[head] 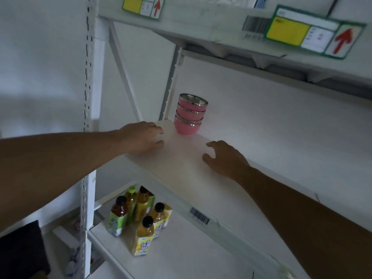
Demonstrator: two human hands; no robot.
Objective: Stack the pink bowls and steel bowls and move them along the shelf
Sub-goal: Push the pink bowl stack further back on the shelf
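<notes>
White shelf (181, 164) carries the bowl stack (190, 115): likely light, rigid, slippery, tippy. Your left hand (144, 137) and right hand (225, 158) are empty, fingers spread; grip the lowest bowl.

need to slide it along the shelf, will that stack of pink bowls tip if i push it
Probably, if pushed high. The stack of pink bowls is about four deep, tall for the one small rounded base it stands on, and already leans slightly. The shelf looks smooth, so a low push may slide it. Both hands are open and apart from it; cupping the bottom bowl seems safer.
</notes>
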